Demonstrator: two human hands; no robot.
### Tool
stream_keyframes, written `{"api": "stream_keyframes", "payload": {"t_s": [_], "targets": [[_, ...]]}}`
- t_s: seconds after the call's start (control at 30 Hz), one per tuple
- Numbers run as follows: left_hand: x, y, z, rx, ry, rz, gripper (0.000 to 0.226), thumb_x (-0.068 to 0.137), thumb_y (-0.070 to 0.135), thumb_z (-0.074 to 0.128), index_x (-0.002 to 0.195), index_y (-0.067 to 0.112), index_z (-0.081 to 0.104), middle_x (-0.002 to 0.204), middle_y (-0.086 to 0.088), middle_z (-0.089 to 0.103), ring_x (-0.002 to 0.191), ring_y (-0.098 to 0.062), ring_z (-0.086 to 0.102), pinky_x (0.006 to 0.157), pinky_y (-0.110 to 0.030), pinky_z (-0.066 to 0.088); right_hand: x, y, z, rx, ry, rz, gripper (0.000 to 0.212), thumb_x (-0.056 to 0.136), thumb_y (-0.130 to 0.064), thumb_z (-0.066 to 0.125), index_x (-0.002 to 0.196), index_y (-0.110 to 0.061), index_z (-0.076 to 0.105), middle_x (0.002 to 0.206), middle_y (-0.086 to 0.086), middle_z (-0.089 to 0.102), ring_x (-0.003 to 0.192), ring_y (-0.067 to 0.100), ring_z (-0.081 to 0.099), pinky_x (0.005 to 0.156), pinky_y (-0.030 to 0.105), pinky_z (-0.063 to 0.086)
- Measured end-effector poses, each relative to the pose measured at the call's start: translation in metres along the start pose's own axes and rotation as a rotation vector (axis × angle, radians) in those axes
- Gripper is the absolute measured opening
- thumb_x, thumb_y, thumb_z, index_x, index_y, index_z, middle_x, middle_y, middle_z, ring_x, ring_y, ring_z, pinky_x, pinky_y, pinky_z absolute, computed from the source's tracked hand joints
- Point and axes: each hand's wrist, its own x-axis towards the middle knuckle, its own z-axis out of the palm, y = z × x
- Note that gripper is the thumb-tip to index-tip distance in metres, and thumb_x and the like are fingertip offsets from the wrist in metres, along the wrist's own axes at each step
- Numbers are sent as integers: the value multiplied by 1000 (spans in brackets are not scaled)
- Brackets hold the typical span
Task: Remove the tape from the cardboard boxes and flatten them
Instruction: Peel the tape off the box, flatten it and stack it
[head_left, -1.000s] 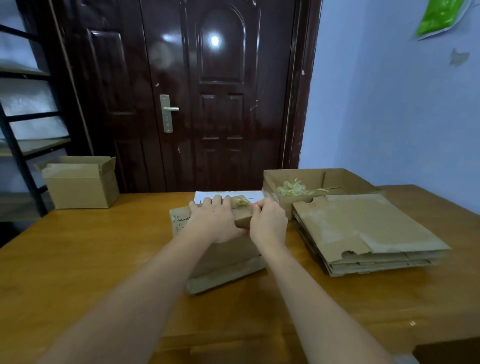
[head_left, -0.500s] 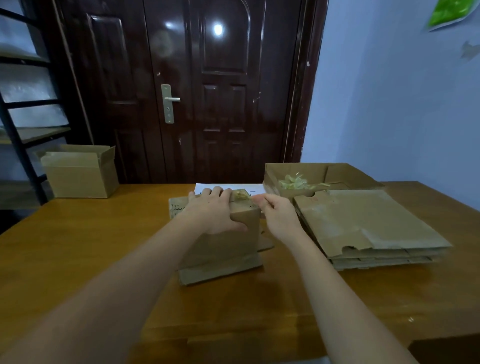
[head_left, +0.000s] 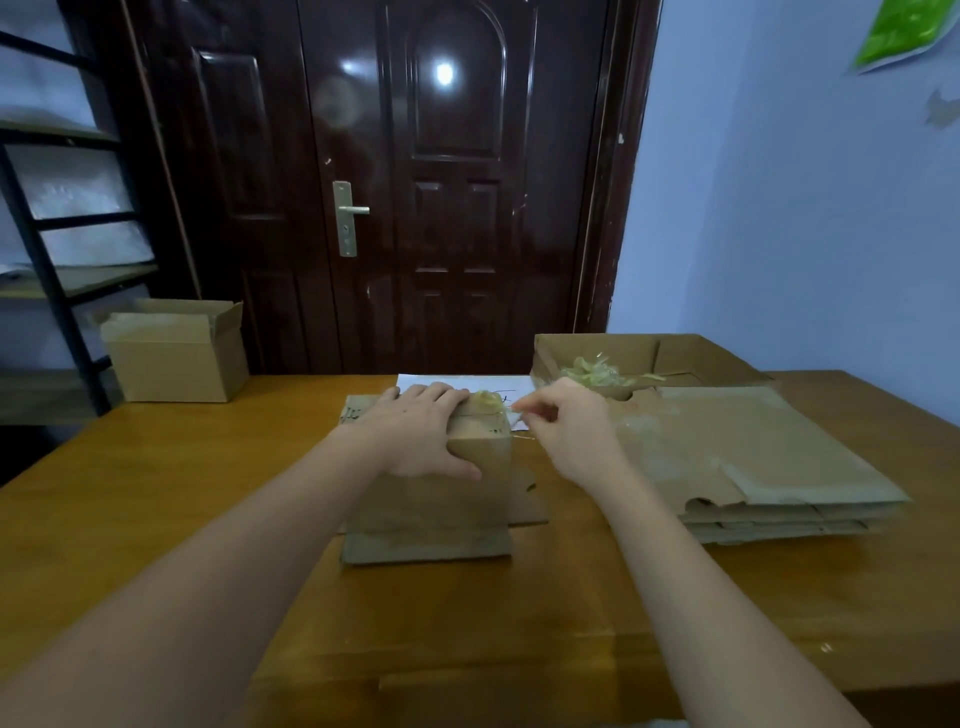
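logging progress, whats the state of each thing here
box on the table: upright, held down by the left hand
tape strip: pinched in the right hand
flattened boxes: stacked
open tray box: holds tape scraps
far box: flaps open
door: closed

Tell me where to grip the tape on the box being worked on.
Pinch the loose tape bunched at the box's top right corner, coming from the right, where the right hand already is. The left hand pins the top, so pull rightward.
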Motion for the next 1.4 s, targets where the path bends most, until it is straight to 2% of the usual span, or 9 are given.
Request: {"api": "stream_keyframes", "payload": {"t_s": [0.17, 0.3, 0.43, 0.6, 0.73, 0.87, 1.0, 1.2, 1.4], "targets": [[2, 0, 2, 7, 11, -5, 126, 61, 102, 47, 162, 33, 18, 163, 8, 31, 148, -22, 30, 124, -56, 21, -4, -6, 1, 106, -201, 11, 26, 90, -14, 66, 110, -25, 79, 104, -12, 68, 97, 3, 62, 88, 21, 49], [0, 2, 0, 14, 12, -2, 125, 62, 101, 48, 162, 31, 18, 163, 7, 32, 149, -22, 30, 124, -56, 22, 2, -2, -5, 235, -262, 68, 38, 93, -1, 64, 117, -28, 76, 91, -16, 73, 84, -5, 64, 89, 25, 54], [-3, 3, -3, 14, 9, -1, 122, 65, 97, 52, 161, 29, 21, 161, 7, 33, 148, -23, 30, 123, -56, 21, 13, -9, -12, 88, -449, -38, 64, 99, -1, 54, 143, -48, 52, 112, -7, 57, 81, 16, 65, 85, 27, 56], [-4, 5, -4, -7, -10, -5, 120, 69, 94, 56, 163, 29, 18, 164, 6, 29, 151, -23, 26, 125, -56, 16, 36, -18, -16, -189, -719, -64, 31, 106, -26, 50, 135, -36, 58, 126, -8, 41, 96, 13, 60, 79, 27, 52], [-4, 4, -4, -3, 1, 0, 121, 68, 95, 54, 163, 30, 17, 164, 6, 29, 150, -23, 28, 125, -55, 17, 38, -9, -3, -156, -532, -71, 6, 98, -33, 66, 96, -28, 64, 109, -10, 51, 87, 9, 59, 73, 27, 44], [-7, 0, -5, -14, -5, 21, 122, 68, 96, 55, 163, 31, 16, 165, 7, 28, 151, -22, 28, 126, -54, 16, 34, 5, 8, -42, -298, 18, 18, 93, -31, 72, 81, -21, 62, 87, -5, 65, 78, 12, 62, 71, 29, 46], [-14, -10, -9, -48, -6, 97, 123, 63, 100, 53, 162, 37, 17, 166, 12, 28, 152, -16, 25, 128, -49, 14, 27, 18, 5, -4, -170, 123, 18, 90, -27, 76, 83, -20, 60, 75, -3, 67, 66, 11, 64, 59, 30, 51], [-19, -9, -18, 12, -68, 115, 121, 72, 90, 61, 166, 35, 7, 173, 11, 10, 159, -18, 8, 128, -43, 6, 22, 6, 10, 339, -210, 87, 39, 87, -8, 78, 120, -20, 61, 75, 8, 64, 62, 21, 69, 60, 33, 61], [-22, 28, -21, 132, -47, 7, 110, 77, 83, 59, 157, 14, 32, 156, -5, 35, 141, -27, 32, 118, -44, 33, 14, 10, 11, 663, -392, 175, 35, 95, 0, 67, 128, -11, 66, 86, 8, 65, 78, 18, 71, 72, 30, 60]]}}
